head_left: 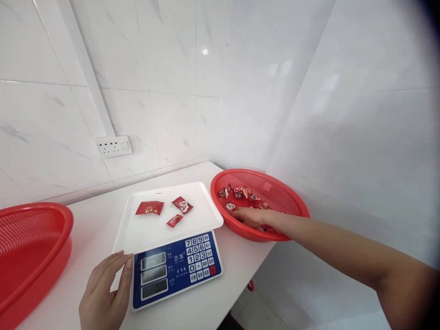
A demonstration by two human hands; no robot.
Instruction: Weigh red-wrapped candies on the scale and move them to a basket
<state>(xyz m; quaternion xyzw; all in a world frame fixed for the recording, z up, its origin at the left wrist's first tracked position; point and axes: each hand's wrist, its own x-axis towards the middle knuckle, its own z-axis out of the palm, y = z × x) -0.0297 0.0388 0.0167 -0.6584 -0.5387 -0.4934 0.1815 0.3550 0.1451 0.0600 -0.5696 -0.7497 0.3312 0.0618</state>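
Note:
A digital scale [178,268] with a blue keypad panel carries a white tray [147,233] on which three red candy packets [150,208] lie. My left hand [105,293] rests flat against the scale's left front corner, fingers stretched out, holding nothing. My right hand [250,216] reaches into the red mesh basket [275,188] on the right, fingers curled down among several red wrapped candies [240,192]. Whether the fingers have a candy in them is hidden.
A second red basket [30,247] sits at the left edge of the white table [92,224]. Tiled walls close in behind and on the right, with a power socket strip [113,146] on the back wall. The table's edge runs just past the right basket.

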